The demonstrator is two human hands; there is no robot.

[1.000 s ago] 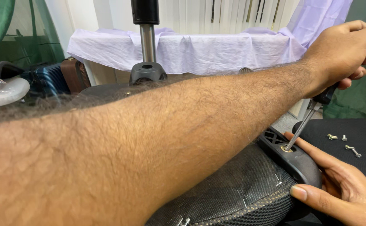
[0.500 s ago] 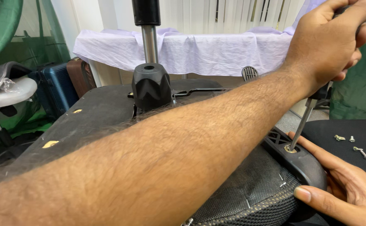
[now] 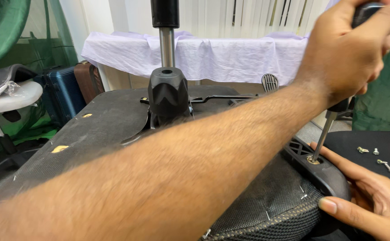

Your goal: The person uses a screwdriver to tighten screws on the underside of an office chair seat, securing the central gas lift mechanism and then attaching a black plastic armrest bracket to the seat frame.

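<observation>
Black mesh covers the underside of the upturned chair seat [image 3: 266, 209], whose plastic rim [image 3: 324, 172] curves off just under the hands, leaving little room there; past the rim, to the right of the right hand, a dark counter [image 3: 382, 143] lies open, with a few small screws [image 3: 375, 156] well apart from the seat. Farther off, beyond the left forearm, the chair's black mechanism hub [image 3: 168, 91] and gas post [image 3: 166, 38] stand upright.

Left hand [image 3: 351, 49] is clenched around the dark handle of a screwdriver [image 3: 326, 129], which stands nearly upright, its tip set in a brass-coloured screw hole [image 3: 313, 159] in the rim. Right hand [image 3: 369, 198] lies loosely open against the rim just beside that hole, fingers spread along the plastic, thumb at the mesh edge; it grips nothing.

Compared with half a second ago, the left hand sits higher and nearer the top corner, and the shaft stands a little steeper, tip in the same hole.
</observation>
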